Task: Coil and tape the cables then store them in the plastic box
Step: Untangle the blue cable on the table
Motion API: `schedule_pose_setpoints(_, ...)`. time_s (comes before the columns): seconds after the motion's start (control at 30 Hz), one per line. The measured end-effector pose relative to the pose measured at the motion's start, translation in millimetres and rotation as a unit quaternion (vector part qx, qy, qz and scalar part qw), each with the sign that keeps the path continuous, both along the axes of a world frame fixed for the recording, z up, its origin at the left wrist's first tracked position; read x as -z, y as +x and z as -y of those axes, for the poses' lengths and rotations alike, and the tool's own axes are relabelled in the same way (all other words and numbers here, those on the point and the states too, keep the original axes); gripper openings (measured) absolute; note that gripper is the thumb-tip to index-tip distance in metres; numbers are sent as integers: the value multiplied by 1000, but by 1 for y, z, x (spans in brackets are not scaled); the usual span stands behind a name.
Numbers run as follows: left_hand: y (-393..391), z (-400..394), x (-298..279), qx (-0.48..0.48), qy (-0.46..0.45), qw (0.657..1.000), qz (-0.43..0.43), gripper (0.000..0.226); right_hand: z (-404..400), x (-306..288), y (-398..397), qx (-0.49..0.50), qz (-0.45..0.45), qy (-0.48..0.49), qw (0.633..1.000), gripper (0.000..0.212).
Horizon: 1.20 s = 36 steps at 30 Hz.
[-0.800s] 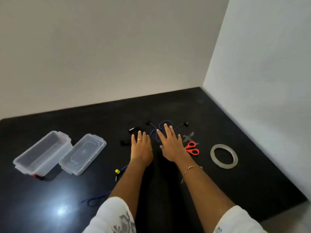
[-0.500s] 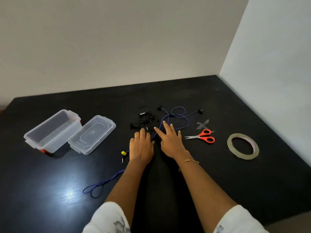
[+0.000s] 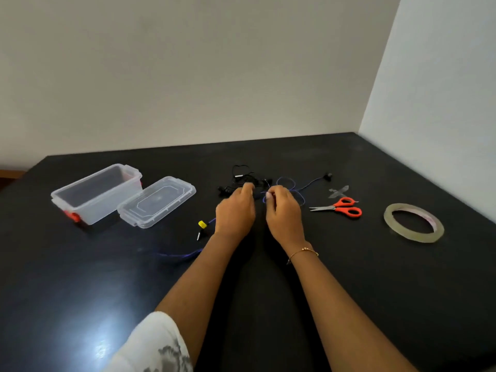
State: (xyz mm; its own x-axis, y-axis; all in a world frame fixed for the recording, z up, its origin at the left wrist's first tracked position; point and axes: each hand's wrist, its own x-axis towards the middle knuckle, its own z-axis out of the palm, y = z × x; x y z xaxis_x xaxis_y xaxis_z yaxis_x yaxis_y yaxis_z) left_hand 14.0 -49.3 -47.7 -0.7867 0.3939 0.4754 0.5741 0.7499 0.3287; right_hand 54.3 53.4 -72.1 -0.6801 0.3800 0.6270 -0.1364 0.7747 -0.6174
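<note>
A tangle of black earphone cable (image 3: pixel 241 178) and a thin blue cable (image 3: pixel 291 185) lie mid-table. My left hand (image 3: pixel 236 208) has its fingers curled into the black tangle. My right hand (image 3: pixel 281 208) pinches the blue cable near its loops. The blue cable runs under my left arm to a yellow plug (image 3: pixel 201 225) and trails on to the left (image 3: pixel 177 255). A clear plastic box (image 3: pixel 94 194) stands open at the left, its lid (image 3: pixel 157 201) lying beside it.
Red-handled scissors (image 3: pixel 341 208) lie right of my hands, two crossed strips of tape (image 3: pixel 338 191) just behind them. A roll of clear tape (image 3: pixel 413 222) sits further right. White walls border the black table (image 3: pixel 375 277) at the back and right.
Both hands were flat with spread fingers on the table. Now their fingers have curled onto the cables. The camera has tilted, so the whole scene sits lower in view.
</note>
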Motion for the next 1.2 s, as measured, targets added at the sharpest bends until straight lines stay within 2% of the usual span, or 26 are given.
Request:
schedule_pose_setpoints(0.07,6,0,-15,11,138,990,-7,24,8,-6,8,-27,-51,-75,996,14)
schedule_pose_setpoints(0.1,12,2,-25,22,229,973,9,22,15,-10,14,-45,-66,-97,992,13)
schedule_pose_setpoints(0.17,21,5,-49,44,413,907,72,17,29,-22,22,-94,-88,-116,985,14)
schedule_pose_setpoints(0.27,32,8,-88,81,602,771,190,15,45,-44,29,-157,-100,-116,976,22)
schedule_pose_setpoints(0.33,40,20,-111,119,658,704,239,14,55,-65,37,-178,-114,-98,972,26)
schedule_pose_setpoints(0.5,51,51,-134,174,716,615,283,28,66,-102,50,-211,-103,-57,970,21)
schedule_pose_setpoints(0.53,52,57,-133,179,713,615,287,30,68,-105,52,-209,-91,-45,973,17)
schedule_pose_setpoints(0.57,52,61,-127,180,696,632,288,31,69,-105,51,-200,-84,-42,975,14)
schedule_pose_setpoints(0.7,50,72,-81,146,538,778,290,23,73,-93,46,-140,-67,-84,984,19)
schedule_pose_setpoints(0.8,43,79,-33,109,341,892,276,26,77,-75,36,-131,-6,-168,977,23)
schedule_pose_setpoints(0.87,40,87,-7,83,212,943,243,33,77,-62,32,-117,16,-220,968,21)
schedule_pose_setpoints(0.93,38,96,8,59,144,963,220,43,76,-51,28,-75,28,-196,977,27)
schedule_pose_setpoints(1.03,32,105,16,47,154,969,185,57,67,-33,23,-4,74,-77,994,37)
schedule_pose_setpoints(1.13,23,107,17,30,158,977,142,52,59,-15,18,79,151,18,985,33)
schedule_pose_setpoints(1.2,17,108,21,23,180,976,122,45,58,-10,16,114,183,15,976,32)
